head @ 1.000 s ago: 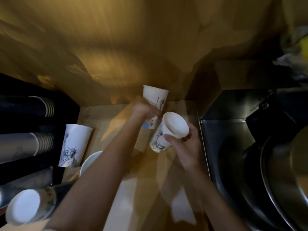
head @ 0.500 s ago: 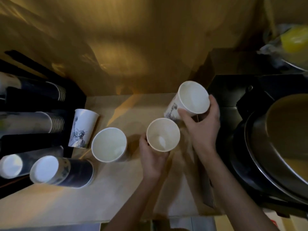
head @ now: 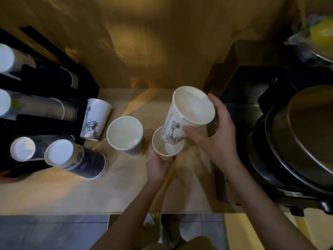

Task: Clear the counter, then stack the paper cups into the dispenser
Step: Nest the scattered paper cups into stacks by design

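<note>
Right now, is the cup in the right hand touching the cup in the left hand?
Touching: the head view shows the right hand's cup with its base already inside the rim of the left hand's cup.

Both hands forward, left (head: pixel 158 162) low, right (head: pixel 219 130) higher, fingers curled in grasp.

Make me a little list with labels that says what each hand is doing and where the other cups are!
right hand: holds a white cup, its base going into the lower cup
left hand: holds the lower cup from below
open cup: upright on the counter
statue cup: upside down beside the dispenser
dark cup stack: lying on its side
</note>
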`<state>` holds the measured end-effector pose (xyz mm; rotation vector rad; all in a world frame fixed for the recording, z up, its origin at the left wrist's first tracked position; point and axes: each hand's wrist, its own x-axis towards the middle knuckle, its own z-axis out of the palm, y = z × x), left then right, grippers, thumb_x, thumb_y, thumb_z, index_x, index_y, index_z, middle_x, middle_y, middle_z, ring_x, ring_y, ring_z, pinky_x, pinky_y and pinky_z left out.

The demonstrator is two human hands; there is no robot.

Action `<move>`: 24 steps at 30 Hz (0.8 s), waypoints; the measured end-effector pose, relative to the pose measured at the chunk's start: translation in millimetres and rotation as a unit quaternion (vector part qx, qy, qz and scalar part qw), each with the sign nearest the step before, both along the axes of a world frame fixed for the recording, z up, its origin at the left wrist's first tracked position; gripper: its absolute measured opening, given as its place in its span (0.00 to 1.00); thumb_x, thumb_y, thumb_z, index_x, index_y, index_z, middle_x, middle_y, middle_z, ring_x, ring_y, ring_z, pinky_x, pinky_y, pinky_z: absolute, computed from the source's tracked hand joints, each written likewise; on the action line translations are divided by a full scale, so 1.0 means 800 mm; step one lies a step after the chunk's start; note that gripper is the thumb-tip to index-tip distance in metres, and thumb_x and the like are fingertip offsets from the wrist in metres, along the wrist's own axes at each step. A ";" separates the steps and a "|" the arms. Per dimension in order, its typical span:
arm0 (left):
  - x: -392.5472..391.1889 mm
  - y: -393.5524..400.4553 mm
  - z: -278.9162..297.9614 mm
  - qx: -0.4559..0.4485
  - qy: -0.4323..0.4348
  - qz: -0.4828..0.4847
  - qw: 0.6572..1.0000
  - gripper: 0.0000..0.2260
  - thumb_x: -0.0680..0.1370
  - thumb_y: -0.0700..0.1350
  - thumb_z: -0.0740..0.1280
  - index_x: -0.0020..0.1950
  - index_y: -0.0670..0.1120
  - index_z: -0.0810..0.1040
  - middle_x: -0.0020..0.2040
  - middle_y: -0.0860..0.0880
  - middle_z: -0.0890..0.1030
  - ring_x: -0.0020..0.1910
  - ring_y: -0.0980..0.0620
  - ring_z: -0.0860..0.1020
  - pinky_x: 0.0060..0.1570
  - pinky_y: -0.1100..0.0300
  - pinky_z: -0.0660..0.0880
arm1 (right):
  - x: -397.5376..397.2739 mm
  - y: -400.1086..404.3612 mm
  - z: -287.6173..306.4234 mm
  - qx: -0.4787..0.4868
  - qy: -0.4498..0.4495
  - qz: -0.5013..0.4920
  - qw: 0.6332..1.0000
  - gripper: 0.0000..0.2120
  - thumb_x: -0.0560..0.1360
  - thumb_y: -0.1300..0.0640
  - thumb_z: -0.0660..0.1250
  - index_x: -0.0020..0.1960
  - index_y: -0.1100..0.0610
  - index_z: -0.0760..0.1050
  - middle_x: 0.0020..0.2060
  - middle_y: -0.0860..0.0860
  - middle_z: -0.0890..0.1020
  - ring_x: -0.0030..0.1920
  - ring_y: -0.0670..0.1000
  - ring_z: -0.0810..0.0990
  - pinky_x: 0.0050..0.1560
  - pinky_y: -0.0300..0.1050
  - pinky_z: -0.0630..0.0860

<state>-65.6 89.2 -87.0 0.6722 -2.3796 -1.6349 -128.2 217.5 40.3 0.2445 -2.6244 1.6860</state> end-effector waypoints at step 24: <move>-0.007 -0.009 0.007 -0.064 -0.108 -0.055 0.991 0.36 0.66 0.46 0.73 0.69 0.40 0.61 0.66 0.41 0.74 0.63 0.41 0.73 0.58 0.56 0.69 | 0.027 -0.028 -0.094 0.179 -0.068 0.098 0.977 0.45 0.58 0.45 0.78 0.68 0.50 0.58 0.64 0.51 0.74 0.63 0.54 0.73 0.59 0.50 0.73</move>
